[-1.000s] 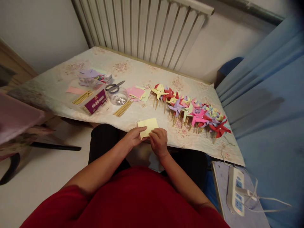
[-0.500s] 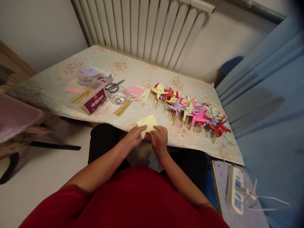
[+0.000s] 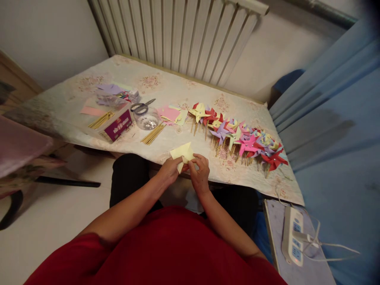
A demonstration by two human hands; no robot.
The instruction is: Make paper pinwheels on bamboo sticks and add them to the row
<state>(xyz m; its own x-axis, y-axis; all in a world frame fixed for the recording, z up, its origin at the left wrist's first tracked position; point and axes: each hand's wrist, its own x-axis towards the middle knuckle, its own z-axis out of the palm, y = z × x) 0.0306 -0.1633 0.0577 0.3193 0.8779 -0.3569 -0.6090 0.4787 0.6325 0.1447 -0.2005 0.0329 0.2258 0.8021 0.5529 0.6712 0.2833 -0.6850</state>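
Yellow paper square held between both hands at the near worktop (image 3: pixel 89 130) edge.
The yellow paper square (image 3: pixel 181 152) is pinched at its near corner by the left hand (image 3: pixel 170 170) and at its right edge by the right hand (image 3: pixel 200 173); most of the sheet projects beyond the fingertips. Paper pinwheels (image 3: pixel 237 136) are seen beyond and right of the right hand.

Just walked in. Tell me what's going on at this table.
A person in a red top sits at the table and holds a pale yellow paper square at its near edge, with the left hand and right hand both pinching it and one corner bent over. To the right lies a row of finished paper pinwheels on sticks. To the left are scissors, loose wooden sticks, coloured paper and a purple box.
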